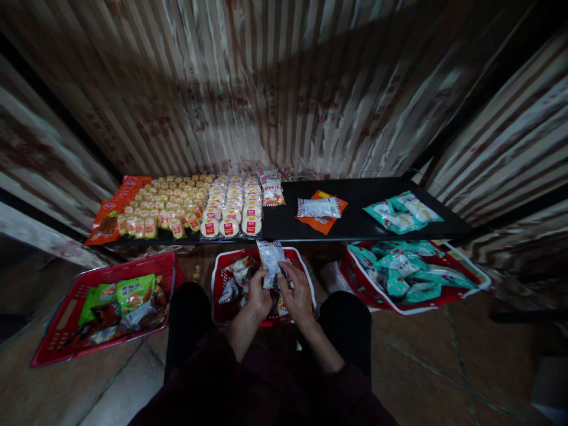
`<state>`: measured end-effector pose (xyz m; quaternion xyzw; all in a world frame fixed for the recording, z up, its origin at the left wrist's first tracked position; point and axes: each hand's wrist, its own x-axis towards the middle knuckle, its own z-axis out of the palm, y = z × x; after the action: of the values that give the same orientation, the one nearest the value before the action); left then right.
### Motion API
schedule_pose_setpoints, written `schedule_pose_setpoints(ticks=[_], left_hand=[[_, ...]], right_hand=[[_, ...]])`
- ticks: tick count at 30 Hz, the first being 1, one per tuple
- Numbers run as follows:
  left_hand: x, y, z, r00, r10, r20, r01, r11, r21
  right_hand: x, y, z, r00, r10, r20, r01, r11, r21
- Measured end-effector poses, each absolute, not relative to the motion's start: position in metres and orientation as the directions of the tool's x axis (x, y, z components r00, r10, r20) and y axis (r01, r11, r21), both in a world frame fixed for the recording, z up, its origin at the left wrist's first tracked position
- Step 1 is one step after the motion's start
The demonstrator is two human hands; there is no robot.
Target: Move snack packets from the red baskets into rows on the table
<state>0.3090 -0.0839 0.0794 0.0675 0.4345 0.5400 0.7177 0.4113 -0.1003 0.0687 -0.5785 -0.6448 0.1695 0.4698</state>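
A small white and blue snack packet [271, 254] is held upright over the middle red basket [217, 269]. My left hand [259, 294] grips its lower left edge between thumb and fingers. At its right side, my right hand [296, 291] touches the packet with its fingers bent and somewhat apart. Beneath both hands, more wrapped snacks [239, 275] lie in the basket. Straight ahead on the black shelf [284, 228] stand rows of round wrapped cakes [229, 227], with red and white packets [272, 192] lined up at their right.
Small yellow wrapped pieces [164, 207] and orange packets [110, 216] fill the shelf's left. A white packet [318, 207] lies on an orange one [323, 225]; teal bags [402, 212] lie farther right. Red baskets stand left [57, 319] and right [477, 273], both holding packets.
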Motion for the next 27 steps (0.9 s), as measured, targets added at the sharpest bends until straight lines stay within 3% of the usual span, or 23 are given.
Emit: schedule_pose_setpoints(ticks=[3, 5, 18, 23, 27], left_hand=[[0.31, -0.083, 0.081, 0.094, 0.81, -0.579, -0.792, 0.413, 0.449], [0.312, -0.082, 0.082, 0.093, 0.809, -0.581, -0.795, 0.411, 0.445], [0.33, -0.081, 0.088, 0.025, 0.852, -0.523, -0.672, 0.402, 0.622], [0.327, -0.08, 0.083, -0.001, 0.968, -0.251, -0.481, 0.22, 0.849], [0.32, -0.079, 0.082, -0.009, 0.995, -0.097, -0.238, 0.092, 0.967]], right_hand=[[0.41, -0.101, 0.073, 0.087, 0.896, 0.436, 0.623, 0.293, -0.725], [0.409, -0.1, 0.074, 0.088, 0.896, 0.436, 0.63, 0.289, -0.721], [0.412, -0.099, 0.082, 0.237, 0.956, 0.174, 0.474, 0.043, -0.88], [0.418, -0.093, 0.077, 0.32, 0.941, 0.11, 0.361, -0.013, -0.933], [0.426, -0.087, 0.074, 0.34, 0.94, 0.005, 0.16, -0.052, -0.986]])
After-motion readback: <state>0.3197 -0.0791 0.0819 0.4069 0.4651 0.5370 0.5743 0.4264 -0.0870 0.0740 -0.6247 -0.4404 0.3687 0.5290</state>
